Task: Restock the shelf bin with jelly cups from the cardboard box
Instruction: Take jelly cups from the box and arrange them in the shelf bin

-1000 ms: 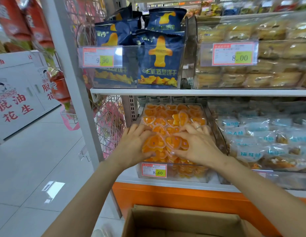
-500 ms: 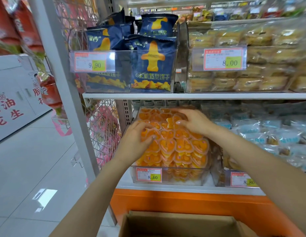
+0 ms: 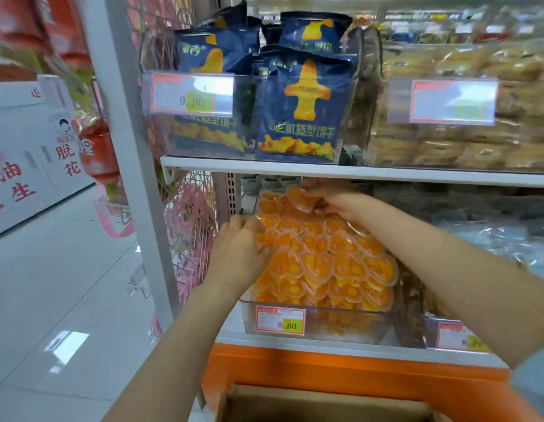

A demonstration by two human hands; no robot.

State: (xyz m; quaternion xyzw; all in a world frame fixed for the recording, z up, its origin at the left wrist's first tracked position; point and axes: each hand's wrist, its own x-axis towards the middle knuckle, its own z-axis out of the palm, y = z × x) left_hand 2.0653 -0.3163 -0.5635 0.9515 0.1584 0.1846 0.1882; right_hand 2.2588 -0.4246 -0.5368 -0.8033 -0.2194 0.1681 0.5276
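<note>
The cardboard box [image 3: 325,403] sits lowest in view, at 6 o'clock, top open, in front of the orange base [image 3: 325,370] of the shelving. Both bare forearms reach up over it to the lower shelf. There the clear shelf bin [image 3: 340,328], with an 8.60 price tag [image 3: 280,319] on its front wall, is heaped above its rim with orange jelly cups [image 3: 319,266].

The left hand [image 3: 238,254] lies against the heap at its 9 o'clock edge. Its fingers are bent and loosely spread over the outer cups, the thumb presses the side, and nothing is enclosed in it. The right arm crosses the bin from 4 o'clock. The right hand [image 3: 334,202] is at the heap's 12 o'clock, under the upper shelf board [image 3: 356,173], with its fingers curved over the rearmost cups and touching one cup that stands tilted. Blur hides whether it grips that cup.

Beyond, on the upper shelf, blue biscuit bags [image 3: 301,108] stand in another clear bin.
</note>
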